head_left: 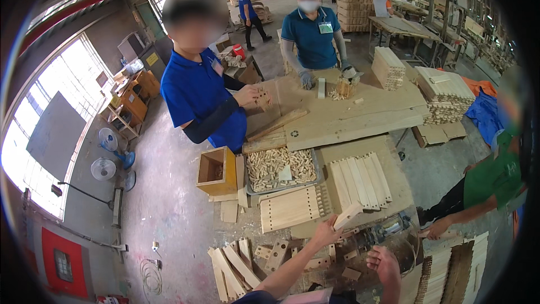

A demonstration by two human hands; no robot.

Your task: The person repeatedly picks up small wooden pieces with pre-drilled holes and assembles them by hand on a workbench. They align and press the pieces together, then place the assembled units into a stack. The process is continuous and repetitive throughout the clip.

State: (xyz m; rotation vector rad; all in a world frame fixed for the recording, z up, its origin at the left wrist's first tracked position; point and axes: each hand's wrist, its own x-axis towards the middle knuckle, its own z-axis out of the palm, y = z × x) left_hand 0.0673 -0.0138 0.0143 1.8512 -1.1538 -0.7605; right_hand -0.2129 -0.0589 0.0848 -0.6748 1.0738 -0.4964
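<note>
My left hand (325,233) is closed around one end of a short pale wooden slat (348,215), which points up and away over the bench. Beyond it lies a row of longer wooden slats (360,177) side by side. My right hand (385,263) is half curled, its fingers loosely apart, with nothing visible in it. Just past that hand is a small metal machine or clamp (389,229), partly dim. To the left of my left hand, a flat set of slats with dark holes along one edge (289,209) rests on the bench.
A metal tray (321,175) heaped with wooden dowels (275,169) stands beyond, beside a yellow-edged wooden box (217,170). Loose slats (239,267) and drilled blocks (276,256) lie nearer me. Two co-workers handle wood across the table (360,105); another person's arm (467,215) reaches in at right.
</note>
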